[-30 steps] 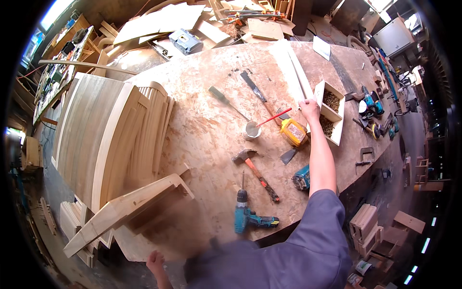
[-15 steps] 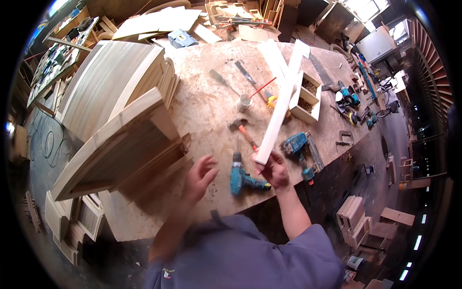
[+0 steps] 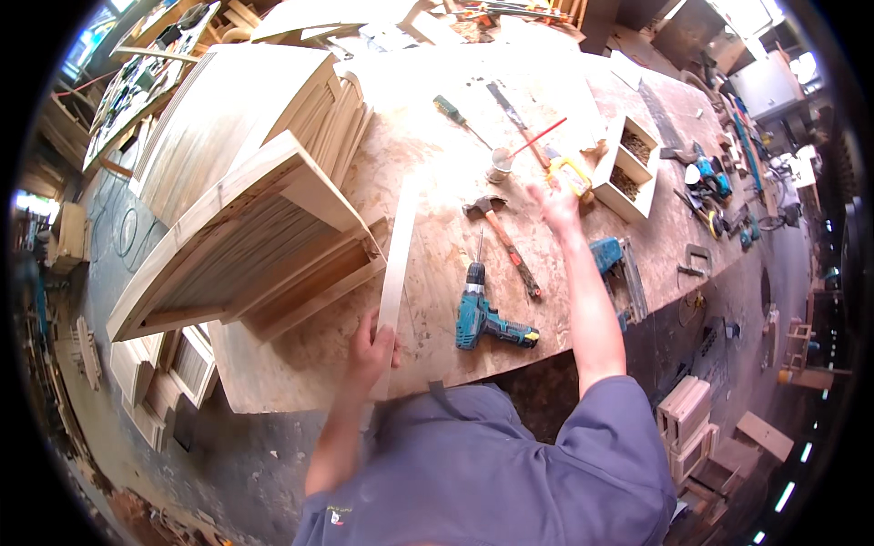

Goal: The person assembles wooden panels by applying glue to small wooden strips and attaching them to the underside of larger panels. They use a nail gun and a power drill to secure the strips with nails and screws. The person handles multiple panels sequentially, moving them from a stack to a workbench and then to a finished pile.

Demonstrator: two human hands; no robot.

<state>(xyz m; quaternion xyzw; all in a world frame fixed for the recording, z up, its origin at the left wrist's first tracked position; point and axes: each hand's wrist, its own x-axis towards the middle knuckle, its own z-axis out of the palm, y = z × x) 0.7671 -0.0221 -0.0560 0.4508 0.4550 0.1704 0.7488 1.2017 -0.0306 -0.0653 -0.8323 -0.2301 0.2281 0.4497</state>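
From the head view, I see the left hand (image 3: pixel 371 350) pinching a pale wooden strip (image 3: pixel 399 255) near its close end, so its length points away over the bench (image 3: pixel 428 364), beside a tilted wooden panel (image 3: pixel 246 246); I judge this one-sided grip frees the other arm. I can't tell whether strip and panel touch. The right hand (image 3: pixel 558 207) is outstretched by a yellow bottle (image 3: pixel 572 177), too blurred for me to tell whether its fingers are spread or touching it. The drill (image 3: pixel 472 314) and hammer (image 3: pixel 505 241) have handles within easy reach, likely for convenience. A two-compartment box (image 3: pixel 645 196) holds small brownish pieces in both halves; a red stick (image 3: pixel 539 136) slants from a small cup (image 3: pixel 499 169).
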